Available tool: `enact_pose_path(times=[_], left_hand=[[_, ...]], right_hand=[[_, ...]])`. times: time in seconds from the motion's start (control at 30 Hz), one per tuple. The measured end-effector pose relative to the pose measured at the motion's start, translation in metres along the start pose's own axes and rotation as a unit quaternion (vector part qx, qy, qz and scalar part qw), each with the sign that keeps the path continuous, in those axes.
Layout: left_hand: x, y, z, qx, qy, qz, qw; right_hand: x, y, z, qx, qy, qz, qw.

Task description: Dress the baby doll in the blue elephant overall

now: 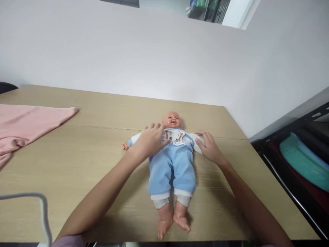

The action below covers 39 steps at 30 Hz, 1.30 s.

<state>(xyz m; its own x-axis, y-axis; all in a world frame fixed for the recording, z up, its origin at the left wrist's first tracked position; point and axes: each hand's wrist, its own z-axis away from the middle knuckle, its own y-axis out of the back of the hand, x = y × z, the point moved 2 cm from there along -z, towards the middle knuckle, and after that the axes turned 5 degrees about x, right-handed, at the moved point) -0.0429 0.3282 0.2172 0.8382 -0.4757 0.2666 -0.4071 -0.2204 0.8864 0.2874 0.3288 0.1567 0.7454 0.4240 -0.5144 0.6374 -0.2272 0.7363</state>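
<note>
One head-worn camera, set above and behind the fingers, facing forward and down across the table. Range is close: the doll between the fingers shows from head to feet. Coverage extends left of the fingers to a cloth, right to a rack, beyond to the wall.

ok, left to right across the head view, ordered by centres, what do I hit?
Pink cloth → left hand → baby doll → right hand → teal item.
</note>
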Motion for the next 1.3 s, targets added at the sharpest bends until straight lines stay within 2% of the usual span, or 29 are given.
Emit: enact_pose_path(times=[0.07, 0.13, 0.23, 0.33, 0.4, 0.47, 0.53, 0.63, 0.77, 0.9, 0.97, 1.07, 1.13, 1.2, 1.3], left_hand=[[0.036, -0.018, -0.009, 0.046, -0.060, 0.017, 0.997], [0.061, -0.039, -0.025, 0.045, -0.096, 0.019, 0.994], [0.079, -0.066, -0.049, -0.014, -0.097, 0.012, 0.995], [0.082, -0.082, -0.063, -0.048, -0.068, 0.004, 0.997], [0.081, -0.086, -0.063, -0.051, -0.074, 0.017, 0.996], [0.080, -0.086, -0.060, -0.049, -0.095, 0.048, 0.993], [0.079, -0.085, -0.056, -0.036, -0.110, 0.079, 0.990], [0.076, -0.085, -0.053, 0.001, -0.128, 0.127, 0.984], [0.076, -0.084, -0.049, 0.038, -0.193, 0.225, 0.954], [0.075, -0.082, -0.044, 0.058, -0.240, 0.269, 0.931], [0.075, -0.079, -0.041, 0.074, -0.253, 0.287, 0.921], [0.074, -0.075, -0.039, 0.099, -0.250, 0.348, 0.898], [0.074, -0.073, -0.040, 0.097, -0.225, 0.404, 0.882], [0.075, -0.072, -0.041, 0.075, -0.181, 0.456, 0.868], [0.075, -0.072, -0.045, 0.031, -0.111, 0.505, 0.855]], right_hand=[[0.022, -0.002, 0.023, 0.041, -0.014, 0.010, 0.999], [0.040, 0.000, 0.039, 0.011, 0.002, 0.010, 1.000], [0.058, 0.012, 0.046, -0.061, 0.025, 0.002, 0.998], [0.072, 0.020, 0.044, -0.078, -0.040, -0.066, 0.994], [0.081, 0.018, 0.041, -0.037, -0.112, -0.167, 0.979], [0.089, 0.013, 0.037, 0.054, -0.166, -0.271, 0.947], [0.091, 0.006, 0.030, 0.130, -0.185, -0.327, 0.918], [0.079, -0.007, 0.014, 0.161, -0.169, -0.370, 0.899], [0.047, -0.031, -0.003, 0.183, -0.137, -0.413, 0.881], [0.020, -0.061, 0.003, 0.168, -0.103, -0.372, 0.907], [0.013, -0.067, 0.012, 0.145, -0.083, -0.357, 0.919], [0.009, -0.058, 0.022, 0.103, -0.033, -0.342, 0.934], [0.008, -0.047, 0.025, 0.070, 0.013, -0.314, 0.947], [0.006, -0.037, 0.025, 0.053, 0.043, -0.279, 0.958], [-0.001, -0.032, 0.024, 0.068, 0.054, -0.236, 0.968]])
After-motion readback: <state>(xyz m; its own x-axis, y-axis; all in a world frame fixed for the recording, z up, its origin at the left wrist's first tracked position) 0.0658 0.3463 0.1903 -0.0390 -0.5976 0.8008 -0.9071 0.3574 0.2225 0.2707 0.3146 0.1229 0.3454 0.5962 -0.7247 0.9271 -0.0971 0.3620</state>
